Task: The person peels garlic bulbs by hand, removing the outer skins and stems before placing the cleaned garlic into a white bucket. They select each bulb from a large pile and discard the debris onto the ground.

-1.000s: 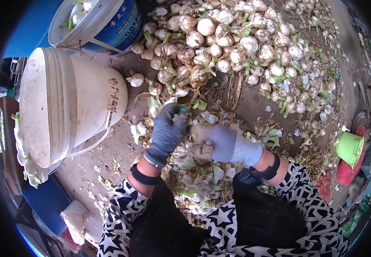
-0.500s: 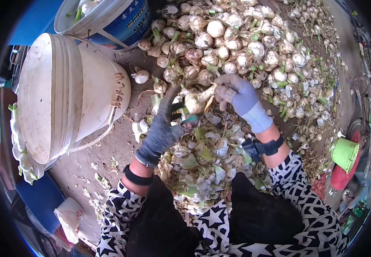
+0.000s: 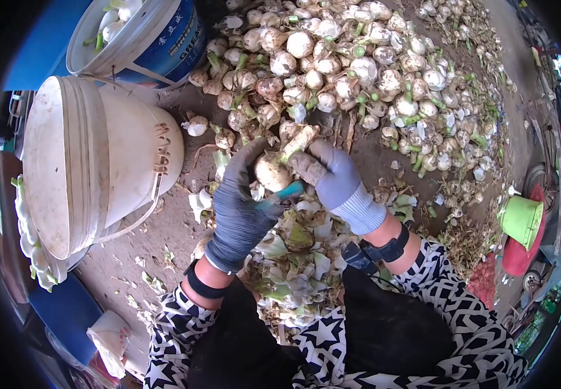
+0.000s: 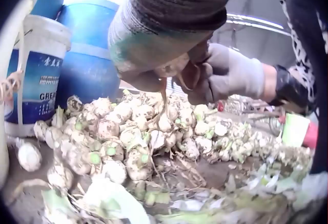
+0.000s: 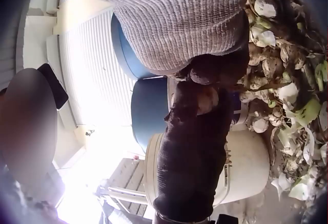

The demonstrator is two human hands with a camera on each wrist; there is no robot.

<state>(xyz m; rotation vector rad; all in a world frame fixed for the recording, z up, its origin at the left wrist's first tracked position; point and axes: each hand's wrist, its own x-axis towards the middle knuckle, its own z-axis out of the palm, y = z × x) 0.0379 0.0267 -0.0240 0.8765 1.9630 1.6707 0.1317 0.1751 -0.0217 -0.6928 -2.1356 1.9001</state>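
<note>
In the head view my left hand (image 3: 241, 211), in a dark grey glove, holds a garlic bulb (image 3: 273, 174) with its fingers curled around the side, and a teal-handled tool (image 3: 287, 192) lies against that palm. My right hand (image 3: 339, 185), in a pale glove, pinches the bulb's stem end from the right. In the left wrist view the right hand (image 4: 220, 75) meets the left hand (image 4: 164, 44) above the heap. The right wrist view shows the left hand (image 5: 192, 152) beneath the right (image 5: 179, 29), with the bulb mostly hidden.
A heap of garlic bulbs (image 3: 365, 68) lies ahead. Peeled skins (image 3: 300, 266) cover the ground below the hands. A white bucket (image 3: 125, 149) and a blue-labelled bucket (image 3: 170, 48) stand left; a green tub (image 3: 521, 219) is at far right.
First the hands were close together and blurred; then the right hand rose to a bulb's stem. Now both hands hold the bulb nearer together, its stem pointing up to the right.
</note>
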